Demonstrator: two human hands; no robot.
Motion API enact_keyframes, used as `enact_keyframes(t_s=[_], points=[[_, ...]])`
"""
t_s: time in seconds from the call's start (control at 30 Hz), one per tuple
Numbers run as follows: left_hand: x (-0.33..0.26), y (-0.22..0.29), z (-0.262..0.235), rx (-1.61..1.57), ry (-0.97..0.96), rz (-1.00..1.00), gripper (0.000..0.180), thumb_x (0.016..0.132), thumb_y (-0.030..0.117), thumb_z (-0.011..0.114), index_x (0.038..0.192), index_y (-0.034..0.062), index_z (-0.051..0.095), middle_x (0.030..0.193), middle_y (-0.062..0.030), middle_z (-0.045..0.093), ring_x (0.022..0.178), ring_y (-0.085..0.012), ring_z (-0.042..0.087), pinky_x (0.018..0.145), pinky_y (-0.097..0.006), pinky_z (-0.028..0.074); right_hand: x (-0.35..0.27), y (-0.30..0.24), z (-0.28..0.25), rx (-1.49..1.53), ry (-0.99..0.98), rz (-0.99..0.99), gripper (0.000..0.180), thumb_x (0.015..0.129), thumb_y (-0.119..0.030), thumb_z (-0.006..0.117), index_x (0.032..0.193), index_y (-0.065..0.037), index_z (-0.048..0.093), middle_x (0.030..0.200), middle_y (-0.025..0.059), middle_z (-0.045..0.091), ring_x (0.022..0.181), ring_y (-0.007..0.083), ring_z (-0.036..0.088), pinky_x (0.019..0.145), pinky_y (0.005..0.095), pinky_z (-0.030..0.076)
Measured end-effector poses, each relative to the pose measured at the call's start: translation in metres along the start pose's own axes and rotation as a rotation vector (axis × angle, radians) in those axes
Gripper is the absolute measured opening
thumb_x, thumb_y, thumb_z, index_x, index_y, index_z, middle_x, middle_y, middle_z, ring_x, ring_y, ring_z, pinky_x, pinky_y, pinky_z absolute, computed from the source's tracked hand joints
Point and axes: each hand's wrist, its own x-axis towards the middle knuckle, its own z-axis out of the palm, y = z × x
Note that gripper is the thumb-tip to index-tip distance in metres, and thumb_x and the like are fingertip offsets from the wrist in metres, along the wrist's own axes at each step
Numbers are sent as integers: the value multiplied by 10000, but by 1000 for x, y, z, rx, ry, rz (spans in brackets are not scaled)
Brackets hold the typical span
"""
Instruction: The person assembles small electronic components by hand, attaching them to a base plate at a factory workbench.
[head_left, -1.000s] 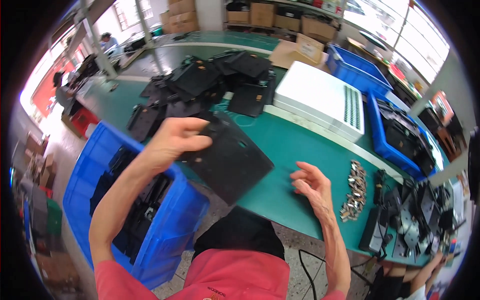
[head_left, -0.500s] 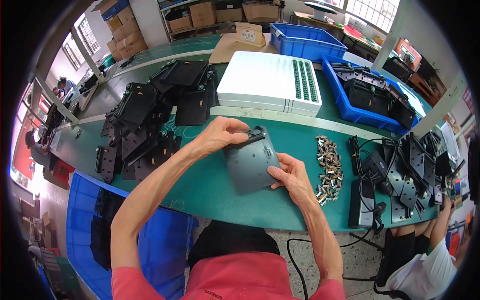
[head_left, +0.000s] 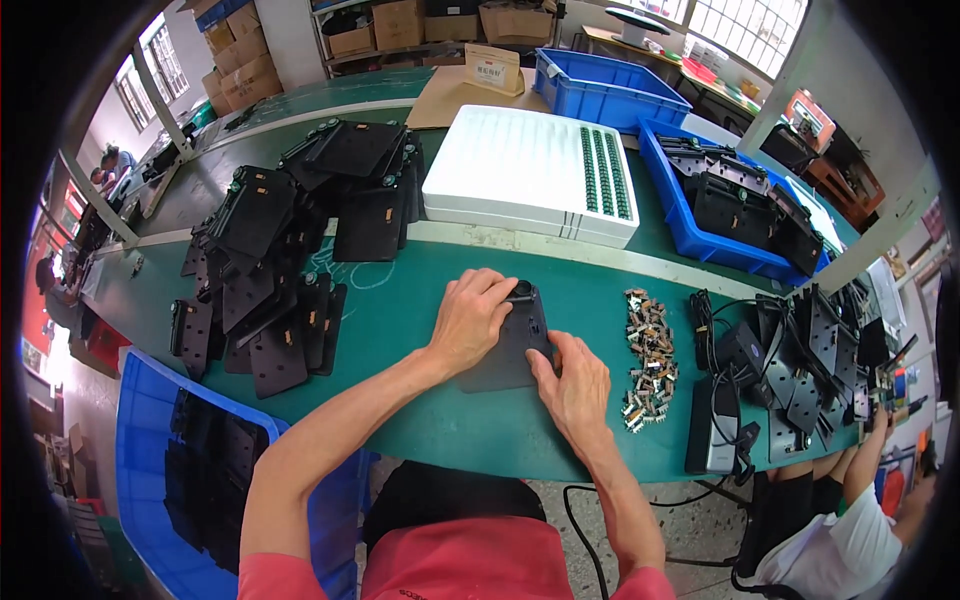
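Observation:
A flat black plate (head_left: 505, 362) with small holes lies low over the green table in front of me. A dark bar with a round end runs along its far edge. My left hand (head_left: 470, 315) is closed over that far edge, and its fingers hide most of the bar. With thumb and fingers, my right hand (head_left: 575, 380) grips the plate's right edge. Just to the right of it is a pile of small metal switch-like parts (head_left: 650, 360).
Stacked black plates (head_left: 255, 290) fill the table's left. A white foam tray (head_left: 510, 165) holds rows of green parts at the back. Blue crates (head_left: 610, 95) stand beyond it. A black power adapter (head_left: 712, 425) with cables sits right, near a co-worker's arm (head_left: 868, 465). A blue bin (head_left: 145, 470) stands lower left.
The plate has come down toward the table and tilted flatter. My left hand has turned over its far edge, now palm down. My view has shifted slightly.

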Motion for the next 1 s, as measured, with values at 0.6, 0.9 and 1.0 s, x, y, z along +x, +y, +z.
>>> enact_keyframes(t_s=[0.6, 0.9, 1.0], points=[[0, 0, -2, -94, -39, 41, 328, 736, -10, 706, 1058, 20, 656, 1013, -74, 618, 984, -260, 559, 844, -391, 415, 218, 52, -20, -172, 17, 169, 100, 729, -115, 664, 788, -80, 737, 848, 166, 714, 818, 359, 690, 727, 434, 541], [-1, -3, -4, -112, -60, 10, 349, 735, -28, 708, 1078, 13, 660, 1035, -84, 617, 980, -266, 560, 839, -384, 415, 251, 51, -16, -472, -243, 288, 274, 630, -198, 810, 835, -39, 723, 918, 199, 713, 894, 364, 701, 756, 439, 552], [-1, -3, -3, -114, -52, 11, 343, 739, -28, 704, 1078, 12, 660, 1036, -84, 615, 980, -265, 559, 841, -384, 416, 252, 47, -20, -428, -283, 322, 297, 622, -211, 821, 818, -16, 713, 919, 194, 715, 908, 358, 701, 766, 429, 553]])
